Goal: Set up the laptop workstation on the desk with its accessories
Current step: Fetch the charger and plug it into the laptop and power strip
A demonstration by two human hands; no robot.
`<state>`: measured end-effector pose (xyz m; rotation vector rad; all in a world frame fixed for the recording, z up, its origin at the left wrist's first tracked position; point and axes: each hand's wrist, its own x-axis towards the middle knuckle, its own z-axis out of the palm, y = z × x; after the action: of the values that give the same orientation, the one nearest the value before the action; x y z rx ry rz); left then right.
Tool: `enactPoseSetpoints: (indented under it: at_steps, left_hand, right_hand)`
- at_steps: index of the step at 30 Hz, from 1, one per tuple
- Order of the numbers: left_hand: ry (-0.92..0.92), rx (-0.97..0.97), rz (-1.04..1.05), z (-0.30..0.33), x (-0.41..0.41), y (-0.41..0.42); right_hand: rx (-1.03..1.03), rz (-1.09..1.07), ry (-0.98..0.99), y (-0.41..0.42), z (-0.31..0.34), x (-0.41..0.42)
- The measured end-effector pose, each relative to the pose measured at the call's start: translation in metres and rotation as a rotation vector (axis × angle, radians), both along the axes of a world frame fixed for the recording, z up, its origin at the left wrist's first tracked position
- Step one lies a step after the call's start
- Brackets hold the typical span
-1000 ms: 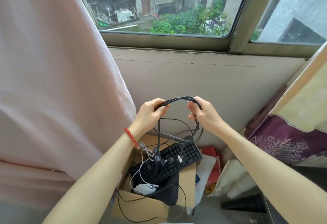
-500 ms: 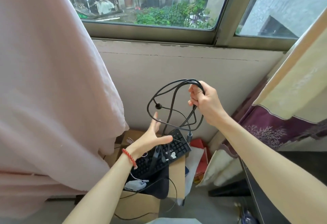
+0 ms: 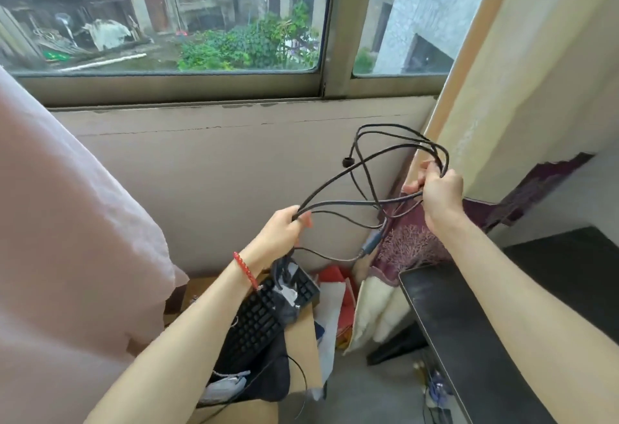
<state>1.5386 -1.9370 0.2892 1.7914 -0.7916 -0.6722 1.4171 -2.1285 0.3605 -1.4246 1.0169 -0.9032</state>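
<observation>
Up in front of the window wall, both hands are closed on a black cable [image 3: 338, 179] that hangs in several loose loops between them. The right hand [image 3: 439, 194] grips the bunched loops near the beige curtain [image 3: 522, 65], held higher than the left hand [image 3: 283, 232], which pinches a few strands lower down. A grey connector [image 3: 372, 243] dangles from the cable between the two hands. Below the left forearm, which wears a red bead bracelet [image 3: 246, 271], a black keyboard [image 3: 259, 316] lies tilted in an open cardboard box [image 3: 303, 333] on the floor, with a white mouse [image 3: 223, 388] near the box's near edge. The dark table [image 3: 469, 340] shows at lower right, its near corner just beside the right forearm. Pink fabric [image 3: 67, 256] fills the left side.
</observation>
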Motion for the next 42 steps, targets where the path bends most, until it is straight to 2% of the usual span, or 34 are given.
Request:
enactPoseSetpoints:
  at_steps: [2,4,9,14,17,22,24,26,29,31,34,38,42]
  left_hand:
    - [0.132,-0.07,-0.072,0.029,-0.006,-0.016]
    - [0.171,-0.098,-0.196,0.057,-0.021,-0.036]
    - [0.122,-0.113,-0.59,0.109,-0.096,-0.085]
    - [0.124,-0.144,-0.847,0.147,-0.193,-0.123]
    - [0.196,-0.18,-0.905,0.161,-0.258,-0.145]
    - [0.399,-0.226,-0.911,0.171,-0.387,-0.184]
    - [0.512,-0.183,-0.911,0.174,-0.457,-0.197]
    - [0.665,-0.125,-0.895,0.177,-0.512,-0.207]
    - [0.856,-0.082,-0.861,0.181,-0.575,-0.219]
    - [0.95,-0.046,-0.885,0.186,-0.626,-0.224]
    - [1.087,0.029,-0.947,0.191,-0.688,-0.227]
    - [1.199,0.172,-1.042,0.19,-0.755,-0.23]
    - [1.264,0.298,-1.117,0.178,-0.801,-0.243]
  right_hand:
    - [0.013,-0.095,0.054,-0.012,-0.006,-0.02]
    - [0.068,-0.192,0.053,-0.022,-0.006,-0.046]
    - [0.172,-0.445,-0.055,-0.035,0.004,-0.154]
    - [0.209,-0.58,-0.181,-0.03,0.028,-0.283]
    - [0.225,-0.63,-0.177,-0.028,0.036,-0.36]
    - [0.182,-0.619,-0.29,-0.009,0.046,-0.486]
    - [0.133,-0.558,-0.199,0.012,0.045,-0.546]
    - [0.101,-0.468,-0.005,0.03,0.036,-0.587]
    - [0.14,-0.42,0.195,0.05,0.03,-0.625]
    - [0.161,-0.406,0.241,0.063,0.029,-0.656]
    - [0.038,-0.346,0.316,0.078,0.03,-0.68]
    - [-0.091,-0.59,0.415,0.087,0.027,-0.718]
    - [-0.112,-0.762,0.578,0.096,0.016,-0.753]
